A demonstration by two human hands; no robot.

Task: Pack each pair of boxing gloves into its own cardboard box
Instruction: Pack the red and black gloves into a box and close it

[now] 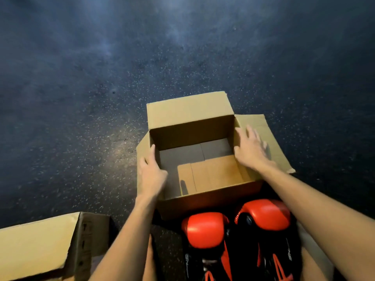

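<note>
The right hand lies flat on the cardboard box flap; whether the left hand grips, I cannot tell. The boxing gloves seem soft and light: take them by the cuffs.

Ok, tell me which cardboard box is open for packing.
The centre cardboard box, just beyond the red boxing gloves: flaps spread, left hand and right hand on its sides. The lower-left box is untouched.

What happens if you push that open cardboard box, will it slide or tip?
Probably slide: the open cardboard box looks empty, so likely light, and it sits wide and low on the speckled floor. Its right flap would likely bend: the right hand presses it outward.
</note>
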